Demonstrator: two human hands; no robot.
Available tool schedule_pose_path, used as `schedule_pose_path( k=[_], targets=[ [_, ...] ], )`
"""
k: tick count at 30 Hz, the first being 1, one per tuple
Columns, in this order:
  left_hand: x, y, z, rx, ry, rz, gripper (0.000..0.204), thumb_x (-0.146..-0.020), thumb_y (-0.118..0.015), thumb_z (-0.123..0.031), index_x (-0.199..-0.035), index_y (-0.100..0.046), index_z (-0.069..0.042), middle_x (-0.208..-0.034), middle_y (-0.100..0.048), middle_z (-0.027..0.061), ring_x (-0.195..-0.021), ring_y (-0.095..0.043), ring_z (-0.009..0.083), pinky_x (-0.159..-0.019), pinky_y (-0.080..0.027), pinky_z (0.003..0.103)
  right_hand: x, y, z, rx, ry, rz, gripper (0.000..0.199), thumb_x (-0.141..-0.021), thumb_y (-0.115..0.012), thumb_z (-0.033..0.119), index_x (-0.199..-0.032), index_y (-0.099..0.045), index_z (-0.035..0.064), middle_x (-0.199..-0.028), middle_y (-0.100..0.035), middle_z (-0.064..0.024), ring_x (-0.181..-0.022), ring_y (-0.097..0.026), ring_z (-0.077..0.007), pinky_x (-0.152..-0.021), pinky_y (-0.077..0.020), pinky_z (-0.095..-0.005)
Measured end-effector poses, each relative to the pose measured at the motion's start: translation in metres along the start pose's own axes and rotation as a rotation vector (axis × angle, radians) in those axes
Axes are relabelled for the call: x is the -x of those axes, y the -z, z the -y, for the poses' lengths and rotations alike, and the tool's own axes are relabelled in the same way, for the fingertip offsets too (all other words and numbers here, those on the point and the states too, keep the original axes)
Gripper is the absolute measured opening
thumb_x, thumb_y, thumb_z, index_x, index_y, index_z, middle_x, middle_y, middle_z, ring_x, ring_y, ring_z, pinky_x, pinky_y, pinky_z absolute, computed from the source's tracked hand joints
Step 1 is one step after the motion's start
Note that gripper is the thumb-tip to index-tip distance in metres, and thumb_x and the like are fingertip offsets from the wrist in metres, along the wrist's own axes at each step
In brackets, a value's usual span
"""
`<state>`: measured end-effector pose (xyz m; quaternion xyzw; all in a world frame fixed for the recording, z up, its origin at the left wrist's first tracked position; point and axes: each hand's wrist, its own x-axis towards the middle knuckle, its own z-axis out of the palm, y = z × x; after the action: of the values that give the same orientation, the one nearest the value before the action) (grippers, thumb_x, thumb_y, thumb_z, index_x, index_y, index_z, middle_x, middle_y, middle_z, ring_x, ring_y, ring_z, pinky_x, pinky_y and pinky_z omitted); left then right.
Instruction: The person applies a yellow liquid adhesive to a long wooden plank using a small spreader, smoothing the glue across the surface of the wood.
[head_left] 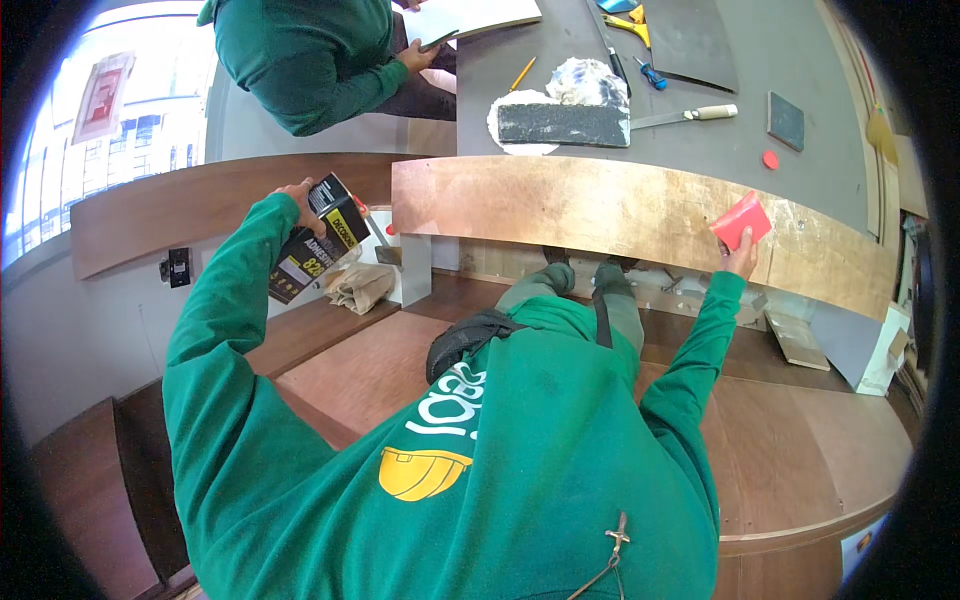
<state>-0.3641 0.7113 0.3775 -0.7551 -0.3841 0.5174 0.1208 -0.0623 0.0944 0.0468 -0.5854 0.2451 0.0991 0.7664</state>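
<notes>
I see my left hand (pixel 300 195) raised at the left, its grip wrapped around one black and yellow adhesive can (pixel 318 238), which is tilted with its top pointing up and to the right. My right hand (pixel 741 257) reaches out to the right, and its grip pinches one red plastic spreader (pixel 741 220) by the lower edge. The spreader lies flat against the curved wooden panel (pixel 620 212), near the panel's right end, so the can and the spreader are well apart, at opposite ends of that board. A second curved board (pixel 180 205), darker, runs behind the can.

Beyond the panel is the grey desk (pixel 800 60), which carries one dark sanding block (pixel 563 124), one putty knife (pixel 690 116) with a pale handle, one pencil (pixel 522 74), one small dark square tile (pixel 786 120) and one red cap (pixel 770 159). Another person in a green sleeve (pixel 310 60) sits at the top left, with a hand on a phone (pixel 438 41).
</notes>
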Motion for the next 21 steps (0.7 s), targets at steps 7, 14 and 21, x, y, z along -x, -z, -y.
schedule_pose_path(
  k=[7,14,21],
  targets=[
    [0.000,-0.006,0.001,-0.005,0.003,-0.018,0.115,-0.042,-0.085,-0.042,-0.141,-0.035,-0.010,-0.116,-0.062,0.0193,-0.108,-0.060,0.0338,-0.092,-0.049,0.042,0.008,0.006,-0.005,-0.005,-0.006,-0.028,0.045,-0.090,-0.060,0.035,-0.125,-0.053,0.0089,-0.111,-0.060,-0.0089,-0.097,-0.060,-0.0216,-0.075,-0.0533,-0.0367],
    [0.004,-0.006,0.002,0.024,-0.033,-0.054,0.113,-0.042,-0.085,-0.042,-0.139,-0.037,-0.010,-0.114,-0.062,0.0204,-0.107,-0.061,0.0352,-0.091,-0.050,0.043,0.021,0.015,-0.008,0.029,0.024,-0.028,0.048,-0.092,-0.056,0.039,-0.126,-0.051,0.0053,-0.108,-0.059,-0.0109,-0.093,-0.061,-0.0208,-0.071,-0.0558,-0.0339],
    [0.006,0.007,-0.009,-0.007,-0.009,0.002,0.124,-0.041,-0.086,-0.043,-0.145,-0.027,-0.009,-0.118,-0.060,0.0220,-0.111,-0.058,0.0357,-0.094,-0.048,0.041,0.018,0.025,-0.010,0.031,0.033,-0.046,0.048,-0.092,-0.056,0.039,-0.126,-0.052,0.0050,-0.108,-0.060,-0.0106,-0.095,-0.061,-0.0212,-0.074,-0.0552,-0.0344]
  ],
)
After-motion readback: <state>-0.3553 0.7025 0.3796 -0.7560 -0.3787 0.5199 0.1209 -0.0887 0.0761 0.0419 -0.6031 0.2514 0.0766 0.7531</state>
